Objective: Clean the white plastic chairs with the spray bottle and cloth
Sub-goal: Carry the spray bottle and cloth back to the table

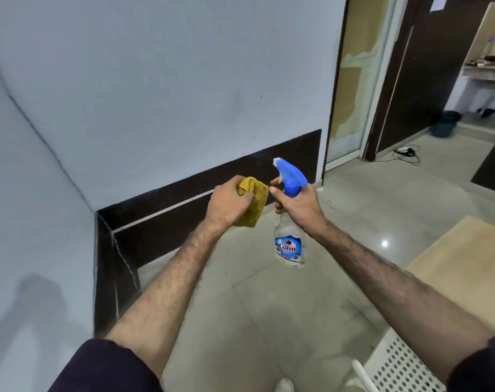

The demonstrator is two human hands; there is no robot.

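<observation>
Down at the bottom right, a perforated white chair (404, 366) waits untouched. Left hand (229, 203) is bunched tight round the yellow cloth (256, 193); right hand (297, 205) grips the spray bottle (290, 210) by its neck, nozzle facing the cloth. Looks like wetting the cloth; next, a trigger squeeze. Label reads "Colin".

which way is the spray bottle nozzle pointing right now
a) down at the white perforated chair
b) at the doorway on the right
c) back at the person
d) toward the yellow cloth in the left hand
d: the right hand grips the neck of the spray bottle, and its white nozzle tip faces left toward the folded yellow cloth held in the left hand.
</observation>
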